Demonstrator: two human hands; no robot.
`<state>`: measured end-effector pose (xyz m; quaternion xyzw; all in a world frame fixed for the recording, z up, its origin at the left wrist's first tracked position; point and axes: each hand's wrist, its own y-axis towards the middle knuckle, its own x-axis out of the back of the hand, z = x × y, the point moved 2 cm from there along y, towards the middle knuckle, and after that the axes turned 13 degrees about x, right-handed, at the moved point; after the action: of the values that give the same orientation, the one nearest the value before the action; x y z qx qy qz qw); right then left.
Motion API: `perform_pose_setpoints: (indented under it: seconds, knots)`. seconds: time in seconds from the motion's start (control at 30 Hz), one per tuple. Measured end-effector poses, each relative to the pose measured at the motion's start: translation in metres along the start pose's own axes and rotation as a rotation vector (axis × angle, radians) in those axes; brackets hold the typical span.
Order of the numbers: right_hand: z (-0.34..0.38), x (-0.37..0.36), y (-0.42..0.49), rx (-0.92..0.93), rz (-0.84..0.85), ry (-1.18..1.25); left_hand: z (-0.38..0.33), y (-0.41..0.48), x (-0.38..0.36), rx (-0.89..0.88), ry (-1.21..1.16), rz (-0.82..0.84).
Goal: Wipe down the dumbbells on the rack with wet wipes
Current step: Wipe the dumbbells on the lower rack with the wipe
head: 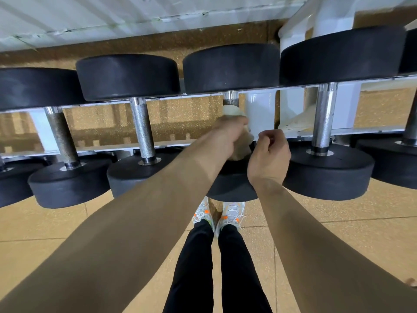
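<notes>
Presently, along the white rack (pixel 259 109), there is a row of black round-headed dumbbells, each lying with its metal handle running near to far. Entry one: rusty-handled dumbbell (pixel 61 134), towards the left, its grip mottled brown. Entry two: bright-handled dumbbell (pixel 143 127), just right of the first, with a clean knurled grip. Entry three: centre dumbbell (pixel 230 66), the one under attention. Only a short piece of its handle shows below the far head, and its near head is partly covered by both wrists. Entry four: right dumbbell (pixel 323 118), with a polished handle and both heads in full view. More heads are cut off at either edge of the frame. Wet wipe (pixel 233 111): pale and bunched, wrapped round the centre dumbbell's handle, with a fold showing beyond the knuckles and another below the palm. Left hand (pixel 228 136): closed round the wipe and the handle beneath it, gripping both. Right hand (pixel 268 154): just right of the left, above the near head of the centre dumbbell, with fingers curled into the palm (nothing can be seen held in them). Floor (pixel 56 222): tan speckled tiles. On it, near the rack, stand two pale shoes with orange marks (pixel 232 213) below black trouser legs (pixel 196 267). White ribbed wall (pixel 90 14): along the far side, behind the rack.
</notes>
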<state>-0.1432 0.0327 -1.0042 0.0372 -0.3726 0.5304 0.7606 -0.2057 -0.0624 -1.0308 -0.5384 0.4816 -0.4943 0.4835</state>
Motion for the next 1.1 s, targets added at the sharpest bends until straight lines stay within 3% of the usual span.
perform_pose_setpoints:
  seconds: [0.07,0.17,0.33,0.43,0.57,0.67,0.8,0.9,1.0,1.1]
  knots:
    - [-0.001,0.0,0.0,0.001,0.0,-0.002,-0.019,-0.002,0.001,-0.015,-0.085,0.03]
    - [-0.001,0.0,0.0,0.004,0.011,-0.005,-0.033,0.011,0.014,-0.081,-0.126,0.217]
    - [-0.002,-0.002,0.001,0.012,0.028,-0.016,0.006,0.021,0.022,-0.064,-0.054,0.415]
    - [-0.002,-0.003,0.0,0.016,0.033,-0.026,0.019,0.019,0.022,-0.029,0.017,0.273]
    - [-0.004,-0.004,0.001,0.008,0.02,-0.024,0.02,-0.002,0.01,-0.148,0.207,-0.056]
    - [-0.006,-0.004,0.002,0.006,0.007,-0.017,0.015,0.001,0.002,-0.24,0.156,-0.178]
    - [-0.01,-0.004,0.003,0.02,0.008,-0.017,-0.017,0.004,0.001,-0.362,-0.075,-0.211]
    - [-0.008,-0.004,0.002,0.032,0.01,-0.018,-0.011,0.005,0.007,-0.301,-0.181,-0.008]
    - [-0.006,-0.004,0.002,0.038,0.014,-0.023,0.015,0.009,0.016,-0.118,-0.003,0.151]
    - [-0.002,-0.002,0.001,0.044,0.012,-0.02,0.017,0.008,0.017,-0.087,0.128,0.048]
